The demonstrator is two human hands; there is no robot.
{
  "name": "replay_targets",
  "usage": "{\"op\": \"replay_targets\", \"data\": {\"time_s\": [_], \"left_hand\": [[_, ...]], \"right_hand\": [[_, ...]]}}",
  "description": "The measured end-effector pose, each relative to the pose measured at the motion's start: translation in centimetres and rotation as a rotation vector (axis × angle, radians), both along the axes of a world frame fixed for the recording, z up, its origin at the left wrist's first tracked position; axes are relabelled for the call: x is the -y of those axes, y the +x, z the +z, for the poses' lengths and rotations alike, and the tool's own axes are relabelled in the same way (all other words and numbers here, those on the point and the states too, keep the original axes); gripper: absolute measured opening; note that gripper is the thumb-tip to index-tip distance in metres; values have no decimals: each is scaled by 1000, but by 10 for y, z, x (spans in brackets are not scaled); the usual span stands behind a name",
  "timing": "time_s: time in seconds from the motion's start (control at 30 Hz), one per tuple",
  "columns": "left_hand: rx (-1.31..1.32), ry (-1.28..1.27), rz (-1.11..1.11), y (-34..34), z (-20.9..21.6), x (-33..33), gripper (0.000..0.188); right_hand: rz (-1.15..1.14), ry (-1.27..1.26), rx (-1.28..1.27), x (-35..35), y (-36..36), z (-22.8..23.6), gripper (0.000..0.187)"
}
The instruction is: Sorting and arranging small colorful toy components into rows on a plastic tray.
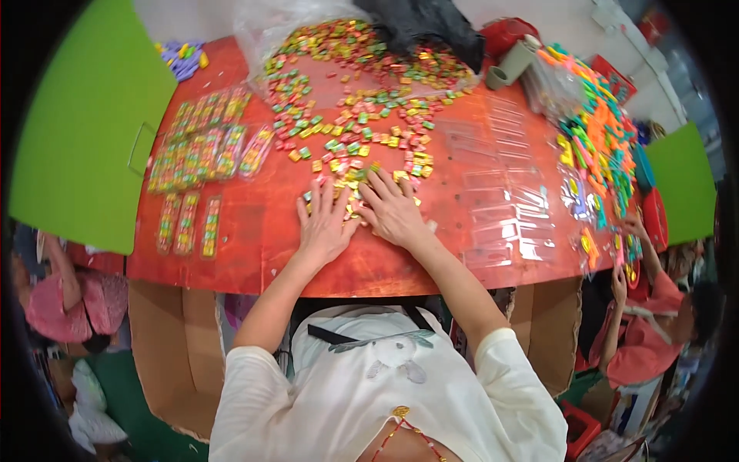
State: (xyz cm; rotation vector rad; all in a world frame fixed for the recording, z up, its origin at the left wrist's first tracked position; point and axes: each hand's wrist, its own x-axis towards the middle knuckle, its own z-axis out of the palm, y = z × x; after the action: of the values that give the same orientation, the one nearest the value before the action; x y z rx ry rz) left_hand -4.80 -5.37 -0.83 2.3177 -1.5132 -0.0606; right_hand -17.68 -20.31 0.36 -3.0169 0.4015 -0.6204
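Note:
Small wrapped candies (354, 146) in shiny red, green and gold foil spread from a large heap at the far side of the red table (308, 277) down to my fingers. My left hand (327, 221) lies palm down over the near end of this spread, fingers apart. Beside it, my right hand (394, 209) rests the same way, its fingers stretched forward among the candies. The two thumbs come close together, with gold pieces showing between the hands. Neither hand grips a candy that I can see; what lies under the palms is hidden.
At the left lie filled clear packs (186, 223) in rows. Clear plastic trays (493, 208) lie on the right, beyond them a pile of colourful plastic toys (596, 131). Cardboard boxes (173, 346) stand below the table edge. Another person's hand (619, 285) works at the far right.

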Motion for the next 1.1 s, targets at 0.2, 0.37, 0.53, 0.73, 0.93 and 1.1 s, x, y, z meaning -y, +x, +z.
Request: {"op": "replay_targets", "data": {"time_s": [0.2, 0.37, 0.53, 0.73, 0.93, 1.1], "left_hand": [[54, -45, -169, -41, -1, 16, 84], [264, -54, -159, -23, -11, 36, 71], [282, 3, -153, 0, 1, 82, 65], [255, -53, -440, -41, -2, 88, 70], [301, -73, -429, -28, -8, 122, 61], [367, -108, -333, -13, -12, 153, 60]], "right_hand": [[-60, 512, 326, 39, 5, -11, 52], [-163, 191, 220, 47, -90, 39, 47], [-382, -15, 35, 87, -188, 32, 50], [-339, 24, -38, 84, -204, -3, 49], [-313, 46, -42, 56, -197, 0, 50], [-230, 40, -71, 23, -176, 7, 54]]}}
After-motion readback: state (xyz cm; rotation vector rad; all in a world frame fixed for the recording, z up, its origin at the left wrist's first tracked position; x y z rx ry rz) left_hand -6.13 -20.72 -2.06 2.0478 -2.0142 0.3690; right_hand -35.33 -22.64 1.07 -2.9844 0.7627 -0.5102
